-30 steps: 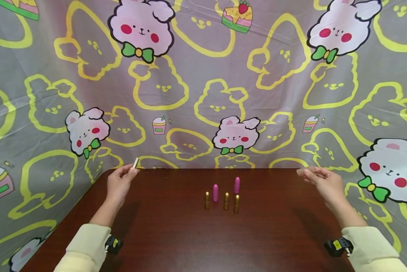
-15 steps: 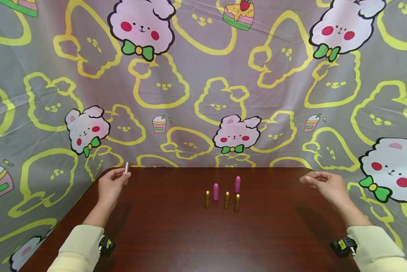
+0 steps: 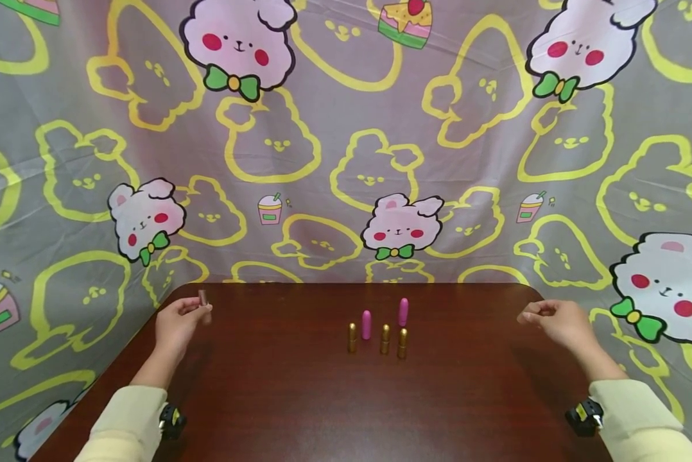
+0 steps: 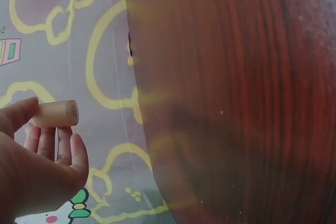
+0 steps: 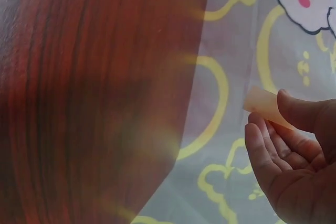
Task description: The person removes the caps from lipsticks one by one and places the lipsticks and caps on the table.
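Over the left rear part of the table, my left hand (image 3: 174, 326) pinches a small cream cylinder (image 4: 59, 113), which looks like a lipstick tube, between thumb and fingers. A little round label marks its end in the left wrist view. Opposite, my right hand (image 3: 567, 326) pinches a short, pale, slightly see-through tube (image 5: 261, 102) between thumb and fingertips; the fingers hide part of it. Between the hands, two pink bullet-shaped tubes, a nearer one (image 3: 366, 325) and a farther one (image 3: 403, 312), stand upright. Three gold bullet-shaped tubes (image 3: 385, 339) stand just in front of them.
The dark red-brown wooden table (image 3: 300, 398) has rounded far corners. A grey cloth (image 3: 323, 115) printed with yellow outlines and white rabbit faces hangs behind it and at both sides. Each wrist carries a small black camera.
My left hand has moved left and lower with its cylinder. The right hand has shifted slightly right and down, still holding its tube. The standing tubes have stayed put.
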Demonstrator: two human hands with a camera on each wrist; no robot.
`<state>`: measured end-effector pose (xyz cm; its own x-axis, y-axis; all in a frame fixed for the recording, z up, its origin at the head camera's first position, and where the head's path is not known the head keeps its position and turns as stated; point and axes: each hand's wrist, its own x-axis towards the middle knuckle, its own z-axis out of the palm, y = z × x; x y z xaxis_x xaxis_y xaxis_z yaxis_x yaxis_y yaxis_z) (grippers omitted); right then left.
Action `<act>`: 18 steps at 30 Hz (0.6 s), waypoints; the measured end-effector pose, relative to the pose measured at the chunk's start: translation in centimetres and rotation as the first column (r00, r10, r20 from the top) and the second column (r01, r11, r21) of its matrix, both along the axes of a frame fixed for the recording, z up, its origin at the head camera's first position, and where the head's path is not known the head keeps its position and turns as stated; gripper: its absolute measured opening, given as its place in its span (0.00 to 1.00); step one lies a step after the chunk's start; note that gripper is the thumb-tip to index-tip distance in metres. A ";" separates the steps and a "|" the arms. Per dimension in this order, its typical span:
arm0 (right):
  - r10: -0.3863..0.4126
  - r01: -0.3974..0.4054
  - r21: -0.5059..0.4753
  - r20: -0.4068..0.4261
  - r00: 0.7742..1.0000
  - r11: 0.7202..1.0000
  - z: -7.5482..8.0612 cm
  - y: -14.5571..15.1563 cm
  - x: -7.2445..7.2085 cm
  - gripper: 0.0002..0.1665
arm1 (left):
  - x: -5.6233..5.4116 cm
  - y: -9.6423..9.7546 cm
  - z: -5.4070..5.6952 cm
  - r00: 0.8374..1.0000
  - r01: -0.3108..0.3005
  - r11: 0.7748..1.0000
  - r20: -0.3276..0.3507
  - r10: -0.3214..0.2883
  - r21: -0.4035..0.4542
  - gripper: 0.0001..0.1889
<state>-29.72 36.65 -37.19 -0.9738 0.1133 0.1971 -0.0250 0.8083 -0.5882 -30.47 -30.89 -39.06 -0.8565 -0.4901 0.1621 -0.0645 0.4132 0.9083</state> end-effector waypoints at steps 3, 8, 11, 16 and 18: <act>0.010 -0.011 0.034 0.007 1.000 0.999 -0.5 0.6 -0.3 0.18 | 0.0 -0.2 -0.2 1.000 0.007 1.000 0.023 -0.007 0.007 0.19; 0.021 -0.023 0.068 0.020 1.000 0.997 -1.6 1.4 -0.6 0.13 | 0.0 -0.6 -0.6 0.998 0.034 0.999 0.043 -0.036 0.036 0.20; 0.013 -0.015 0.078 0.025 1.000 0.997 -2.0 1.8 -0.8 0.11 | -0.1 -0.9 -0.8 0.998 0.037 0.998 0.048 -0.039 0.047 0.20; -0.005 0.001 0.078 0.049 0.999 0.997 -2.5 2.1 -1.1 0.10 | -0.2 -1.5 -1.3 0.998 0.031 0.999 0.060 -0.033 0.034 0.18; -0.004 0.000 0.079 0.058 0.998 0.997 -2.6 2.2 -1.1 0.10 | -0.1 -1.8 -1.5 0.997 0.033 0.999 0.070 -0.034 0.020 0.18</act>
<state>-30.86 38.83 -39.83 -0.9837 0.1017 0.1484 0.0093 0.8525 -0.5227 -30.59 -32.67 -40.54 -0.8815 -0.4631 0.0918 -0.1152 0.3995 0.9095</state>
